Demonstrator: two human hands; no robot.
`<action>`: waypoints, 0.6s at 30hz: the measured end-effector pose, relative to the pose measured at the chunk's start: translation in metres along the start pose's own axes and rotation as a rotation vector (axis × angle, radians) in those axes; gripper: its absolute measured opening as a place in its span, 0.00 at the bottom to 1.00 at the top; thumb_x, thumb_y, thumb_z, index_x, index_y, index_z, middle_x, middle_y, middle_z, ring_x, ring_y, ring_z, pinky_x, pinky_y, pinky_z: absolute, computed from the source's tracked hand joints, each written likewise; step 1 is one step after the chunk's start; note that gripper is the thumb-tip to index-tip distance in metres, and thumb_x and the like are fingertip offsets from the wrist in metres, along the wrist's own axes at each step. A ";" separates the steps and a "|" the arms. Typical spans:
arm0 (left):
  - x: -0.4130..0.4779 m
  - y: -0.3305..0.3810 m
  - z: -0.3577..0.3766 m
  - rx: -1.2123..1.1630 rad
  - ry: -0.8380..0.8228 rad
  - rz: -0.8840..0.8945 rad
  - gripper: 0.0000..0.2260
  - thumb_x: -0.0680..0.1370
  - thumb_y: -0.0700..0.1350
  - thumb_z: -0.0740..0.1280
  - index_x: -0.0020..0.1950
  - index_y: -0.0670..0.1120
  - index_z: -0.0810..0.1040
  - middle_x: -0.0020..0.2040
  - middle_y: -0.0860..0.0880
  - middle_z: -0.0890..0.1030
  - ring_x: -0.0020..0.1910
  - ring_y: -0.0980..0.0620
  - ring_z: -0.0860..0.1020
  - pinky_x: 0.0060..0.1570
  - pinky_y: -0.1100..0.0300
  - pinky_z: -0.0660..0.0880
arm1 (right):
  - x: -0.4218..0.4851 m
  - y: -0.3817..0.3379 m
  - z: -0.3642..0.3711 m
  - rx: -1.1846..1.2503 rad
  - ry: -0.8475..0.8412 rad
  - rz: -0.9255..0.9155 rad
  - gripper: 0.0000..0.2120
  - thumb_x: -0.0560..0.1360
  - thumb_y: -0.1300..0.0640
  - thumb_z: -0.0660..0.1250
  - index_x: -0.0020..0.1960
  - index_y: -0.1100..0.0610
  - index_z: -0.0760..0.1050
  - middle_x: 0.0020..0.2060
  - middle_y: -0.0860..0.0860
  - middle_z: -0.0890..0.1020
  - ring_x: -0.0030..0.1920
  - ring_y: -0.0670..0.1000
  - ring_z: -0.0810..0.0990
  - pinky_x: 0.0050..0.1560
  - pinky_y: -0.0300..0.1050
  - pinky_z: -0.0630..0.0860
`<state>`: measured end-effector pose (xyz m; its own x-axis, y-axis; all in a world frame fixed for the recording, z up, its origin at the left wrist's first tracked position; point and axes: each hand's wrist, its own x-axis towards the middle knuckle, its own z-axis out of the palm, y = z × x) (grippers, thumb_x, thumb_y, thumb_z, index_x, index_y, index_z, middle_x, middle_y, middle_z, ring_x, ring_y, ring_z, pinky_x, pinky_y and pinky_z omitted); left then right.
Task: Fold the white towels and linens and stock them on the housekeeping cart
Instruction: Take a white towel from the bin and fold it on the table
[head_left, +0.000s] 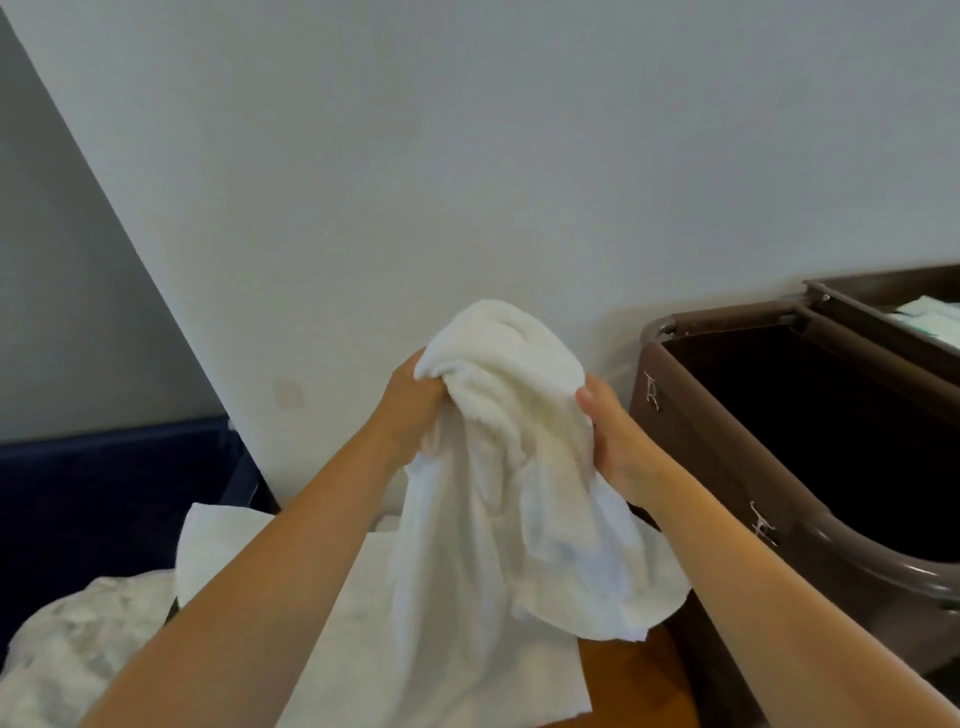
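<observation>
A crumpled white towel (511, 457) hangs in the air in front of me, bunched at its top and trailing down. My left hand (410, 410) grips the bunched top on its left side. My right hand (615, 436) grips the towel's right side, thumb on top. Under the towel a flat white linen (363, 613) lies spread on a wooden surface (634, 680). The brown housekeeping cart (691, 447) stands at the right, its dark bin open at the top.
A heap of rumpled white linen (78, 644) lies at the lower left, in front of a dark blue bin (114, 493). A plain white wall (467, 182) is close behind. At the far right a second cart compartment holds folded pale linens (930, 312).
</observation>
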<state>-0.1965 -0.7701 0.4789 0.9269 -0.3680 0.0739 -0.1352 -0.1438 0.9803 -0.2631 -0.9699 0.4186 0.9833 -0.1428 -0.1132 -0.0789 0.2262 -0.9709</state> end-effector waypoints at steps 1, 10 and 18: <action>-0.001 -0.005 -0.003 0.049 -0.047 0.008 0.14 0.70 0.54 0.63 0.53 0.52 0.79 0.51 0.51 0.82 0.51 0.51 0.80 0.51 0.54 0.76 | 0.004 0.000 0.000 0.086 0.020 0.068 0.51 0.51 0.29 0.74 0.67 0.54 0.68 0.63 0.54 0.75 0.61 0.56 0.75 0.64 0.54 0.70; -0.003 -0.047 -0.023 0.350 -0.081 0.021 0.06 0.75 0.33 0.62 0.47 0.44 0.72 0.43 0.51 0.76 0.42 0.52 0.73 0.39 0.62 0.70 | 0.016 0.018 0.039 -0.449 0.116 0.112 0.11 0.76 0.50 0.65 0.46 0.59 0.73 0.43 0.53 0.79 0.44 0.53 0.77 0.47 0.48 0.73; -0.010 -0.064 -0.035 0.527 -0.442 -0.163 0.39 0.63 0.43 0.69 0.72 0.50 0.58 0.65 0.51 0.62 0.60 0.51 0.68 0.50 0.63 0.70 | 0.018 0.014 0.066 -0.985 0.123 -0.220 0.14 0.74 0.52 0.67 0.34 0.53 0.67 0.29 0.46 0.70 0.31 0.46 0.67 0.34 0.41 0.63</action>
<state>-0.1851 -0.7254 0.4220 0.7358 -0.6264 -0.2571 -0.2615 -0.6132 0.7454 -0.2355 -0.9052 0.4168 0.9730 -0.1959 0.1220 -0.0529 -0.7038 -0.7084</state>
